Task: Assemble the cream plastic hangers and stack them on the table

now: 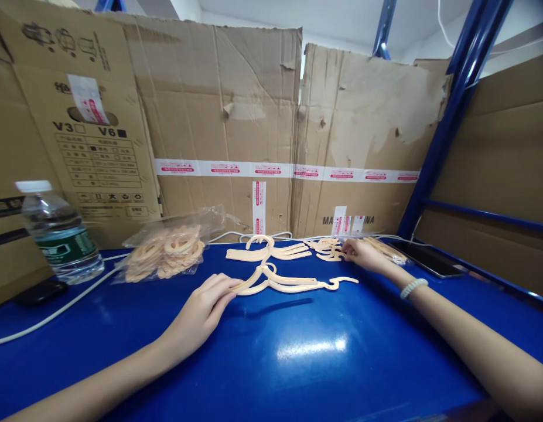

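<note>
My left hand [212,302] is closed around the left end of a cream plastic folding hanger [293,286], held just above the blue table. A curved hook points out from the hanger's right end. Further back lies another group of hanger arms [247,255] with a curved hook on top. My right hand [363,255] reaches to a small pile of cream plastic hooks [327,253], its fingertips pinched together at the pile's right edge. Exactly which hook lies between those fingers is partly hidden.
Bagged cream ring-shaped parts [166,252] lie at the left, beside a water bottle [62,240] and a black object [40,291]. A phone [429,259] and bagged long pieces [385,251] are at the right. Cardboard [218,129] walls the back of the table [297,375].
</note>
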The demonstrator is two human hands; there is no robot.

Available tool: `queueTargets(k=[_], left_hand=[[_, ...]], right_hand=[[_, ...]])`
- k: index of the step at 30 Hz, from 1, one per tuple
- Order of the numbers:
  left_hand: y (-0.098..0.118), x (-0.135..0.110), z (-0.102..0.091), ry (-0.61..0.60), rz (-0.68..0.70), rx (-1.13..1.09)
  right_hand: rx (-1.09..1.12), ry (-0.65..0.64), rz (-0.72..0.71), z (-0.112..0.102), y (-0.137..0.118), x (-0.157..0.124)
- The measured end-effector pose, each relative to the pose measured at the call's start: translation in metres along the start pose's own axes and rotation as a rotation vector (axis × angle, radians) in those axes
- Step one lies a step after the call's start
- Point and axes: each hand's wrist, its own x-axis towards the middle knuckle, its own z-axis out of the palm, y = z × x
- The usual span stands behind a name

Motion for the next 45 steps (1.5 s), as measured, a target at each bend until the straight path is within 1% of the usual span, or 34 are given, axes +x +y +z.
queueTargets(k=[4,6,9,11,13,15,18,21,23,27,30,35,40,45], left_hand=[[0.001,0.000,-0.001,0.006,-0.014,-0.004],[0.001,0.000,-0.002,0.000,-0.027,-0.007],[0.001,-0.001,-0.002,-0.006,-0.037,-0.010],[0.001,-0.001,-0.002,-0.003,-0.034,-0.012],[0.001,-0.001,-0.001,0.003,-0.024,-0.015],[0.001,-0.001,-0.001,0.006,-0.017,-0.017],[0.002,-0.001,-0.002,0.013,-0.006,-0.018],[0.003,-0.001,-0.002,0.019,0.011,-0.015],[0.004,0.000,-0.002,0.028,0.019,-0.008],[0.004,0.000,-0.002,0.032,0.028,-0.005],[0.004,-0.002,-0.002,0.026,0.031,-0.010],[0.003,-0.003,-0.002,0.021,0.045,-0.011],[0.004,-0.002,-0.002,0.030,0.058,-0.006],[0.005,-0.001,-0.002,0.036,0.062,-0.005]], right_hand=[[0.196,-0.008,-0.028,-0.014,-0.005,-0.007],[0.318,-0.012,-0.054,-0.018,-0.013,-0.013],[0.499,-0.033,-0.094,-0.017,-0.035,-0.025],[0.672,-0.086,-0.099,-0.012,-0.054,-0.033],[0.898,-0.161,-0.060,-0.007,-0.071,-0.040],[1.051,-0.216,-0.009,-0.003,-0.083,-0.044],[1.105,-0.251,0.008,0.002,-0.089,-0.047],[1.126,-0.269,-0.025,0.005,-0.089,-0.048],[1.142,-0.298,-0.005,0.005,-0.090,-0.049],[1.247,-0.448,0.103,0.002,-0.093,-0.052],[1.332,-0.515,0.130,0.002,-0.095,-0.053],[1.381,-0.560,0.154,0.002,-0.096,-0.054],[1.418,-0.588,0.211,-0.001,-0.096,-0.054],[1.436,-0.603,0.212,-0.001,-0.095,-0.054]])
